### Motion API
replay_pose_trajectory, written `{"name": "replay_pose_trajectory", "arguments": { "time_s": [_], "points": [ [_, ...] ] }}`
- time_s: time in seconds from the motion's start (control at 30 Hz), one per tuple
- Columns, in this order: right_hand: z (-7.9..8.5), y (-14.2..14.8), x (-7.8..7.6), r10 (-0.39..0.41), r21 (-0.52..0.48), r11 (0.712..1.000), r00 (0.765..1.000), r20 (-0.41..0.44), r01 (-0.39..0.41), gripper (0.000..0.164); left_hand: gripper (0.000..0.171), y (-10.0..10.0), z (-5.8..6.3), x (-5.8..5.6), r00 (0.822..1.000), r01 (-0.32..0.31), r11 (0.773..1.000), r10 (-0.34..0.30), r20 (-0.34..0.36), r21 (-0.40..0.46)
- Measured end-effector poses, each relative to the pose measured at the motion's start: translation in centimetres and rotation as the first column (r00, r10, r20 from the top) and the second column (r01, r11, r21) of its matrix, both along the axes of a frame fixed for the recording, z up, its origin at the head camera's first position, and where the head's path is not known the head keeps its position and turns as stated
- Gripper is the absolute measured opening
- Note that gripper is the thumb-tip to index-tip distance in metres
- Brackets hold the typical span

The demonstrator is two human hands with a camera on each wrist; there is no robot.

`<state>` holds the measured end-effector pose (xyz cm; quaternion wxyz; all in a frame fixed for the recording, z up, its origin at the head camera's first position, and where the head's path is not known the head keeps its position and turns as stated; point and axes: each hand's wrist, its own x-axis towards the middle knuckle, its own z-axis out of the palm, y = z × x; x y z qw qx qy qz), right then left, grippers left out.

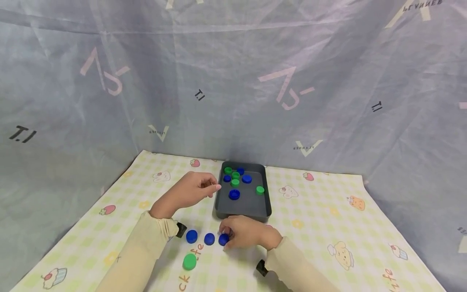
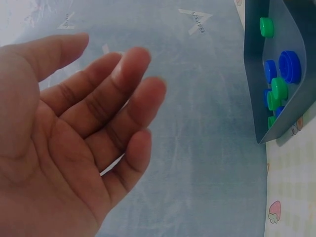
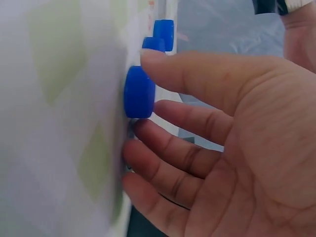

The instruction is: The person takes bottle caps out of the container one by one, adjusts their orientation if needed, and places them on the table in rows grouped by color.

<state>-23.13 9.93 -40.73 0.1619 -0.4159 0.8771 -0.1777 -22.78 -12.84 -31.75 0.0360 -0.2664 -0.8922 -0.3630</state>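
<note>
My right hand has its thumb and fingers around a blue bottle cap on the tablecloth, just in front of the tray. The thumb overlaps the cap's edge in the right wrist view. To its left, a smaller blue cap and another blue cap make a row with it. A green cap lies nearer the front. My left hand hovers left of the tray, holding nothing, its fingers loosely bent and apart in the left wrist view.
A dark grey tray stands at the back middle, with several blue and green caps inside, among them a blue cap and a green cap. A checked tablecloth covers the table. Grey printed curtains hang behind and at both sides.
</note>
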Motion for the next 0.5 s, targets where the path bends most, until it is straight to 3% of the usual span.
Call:
{"name": "replay_pose_trajectory", "arguments": {
  "time_s": [0.23, 0.37, 0.5],
  "points": [
    [1.2, 0.9, -0.1, -0.012, 0.020, 1.000, 0.992, 0.127, 0.009, 0.045, 0.013, 0.5, 0.0, -0.2, 1.000, 0.000, 1.000, 0.000, -0.024, -0.001],
    [2.1, 1.4, 0.1, -0.016, 0.056, 0.998, 0.987, 0.158, 0.007, 0.053, 0.011, 0.8, -0.3, -0.5, 0.998, -0.007, 1.000, 0.007, -0.057, -0.015],
    [2.8, 1.8, 0.5, -0.048, 0.103, 0.994, 0.969, 0.244, 0.024, 0.062, 0.009, 0.8, -1.0, -0.4, 0.997, -0.022, 0.999, 0.018, -0.073, -0.048]
  ]
}}
